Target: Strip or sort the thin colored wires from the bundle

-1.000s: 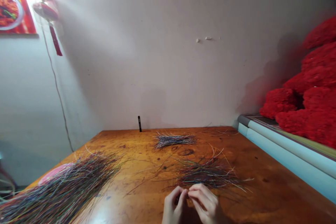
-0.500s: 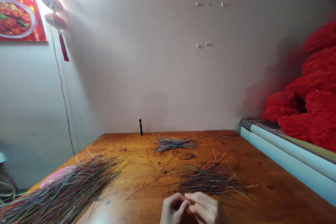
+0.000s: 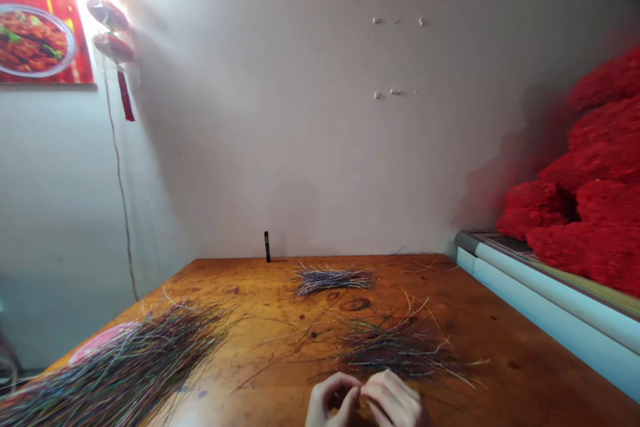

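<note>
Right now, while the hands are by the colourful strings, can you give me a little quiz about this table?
1. True or false: the biggest pile of strands lies on the left side of the table.
2. What stands upright at the table's far edge, by the wall? A) a small black stick B) a glass bottle C) a lamp
3. How many separate piles of strands lie on the table, counting the middle pile just beyond the left hand and right hand?
Key: 1 true; 2 A; 3 three, with the far pile as the third.
</note>
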`<state>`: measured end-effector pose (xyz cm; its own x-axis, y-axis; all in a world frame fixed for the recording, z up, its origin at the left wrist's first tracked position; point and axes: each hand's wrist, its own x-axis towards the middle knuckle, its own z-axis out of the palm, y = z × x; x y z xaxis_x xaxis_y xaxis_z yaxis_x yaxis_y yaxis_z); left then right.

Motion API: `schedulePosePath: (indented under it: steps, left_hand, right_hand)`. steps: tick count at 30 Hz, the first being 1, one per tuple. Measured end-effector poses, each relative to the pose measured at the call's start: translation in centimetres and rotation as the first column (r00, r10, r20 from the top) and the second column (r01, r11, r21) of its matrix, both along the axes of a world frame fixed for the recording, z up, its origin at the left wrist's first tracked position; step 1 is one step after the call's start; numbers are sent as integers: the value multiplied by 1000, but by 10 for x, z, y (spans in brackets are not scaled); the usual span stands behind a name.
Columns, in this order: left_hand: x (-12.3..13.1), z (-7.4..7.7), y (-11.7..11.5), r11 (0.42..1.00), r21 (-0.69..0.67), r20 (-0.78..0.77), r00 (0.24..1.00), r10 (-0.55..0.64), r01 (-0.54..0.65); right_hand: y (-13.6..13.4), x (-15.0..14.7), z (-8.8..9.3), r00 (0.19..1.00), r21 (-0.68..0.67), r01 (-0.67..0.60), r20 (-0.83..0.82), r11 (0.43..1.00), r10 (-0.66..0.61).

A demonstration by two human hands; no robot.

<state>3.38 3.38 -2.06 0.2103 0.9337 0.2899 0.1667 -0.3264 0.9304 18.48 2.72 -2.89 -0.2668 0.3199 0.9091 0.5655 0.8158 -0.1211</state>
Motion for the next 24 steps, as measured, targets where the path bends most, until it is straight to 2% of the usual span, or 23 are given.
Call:
schedulePosePath:
  steps: [5, 9, 11, 13, 18, 21, 24]
  left_hand:
    - [-1, 3, -3, 985, 173, -142, 990, 20, 5]
    - [-2, 12, -10, 925, 379, -211, 973, 99, -12]
    - [-2, 17, -15, 904, 428, -215, 968, 126, -22]
    - [0, 19, -18, 916, 399, -203, 971, 126, -35]
    - [9, 15, -20, 993, 120, -101, 995, 26, -14]
    - [12, 14, -21, 1000, 18, -25, 1000, 12, -11]
    - [12, 19, -23, 1000, -14, 4, 1000, 19, -19]
  right_hand:
    - [-3, 2, 3, 999, -76, -12, -30, 997, 10]
    - [-10, 6, 12, 997, -85, -56, 48, 995, 60]
    - [-13, 7, 15, 998, -101, -51, 40, 994, 55]
    - [-17, 6, 17, 1000, -148, -29, 6, 989, 30]
    - [-22, 4, 18, 999, -178, -28, -37, 984, 21]
    - [-25, 3, 20, 999, -148, -39, -27, 988, 35]
    - [-27, 3, 21, 999, -131, -43, -35, 990, 39]
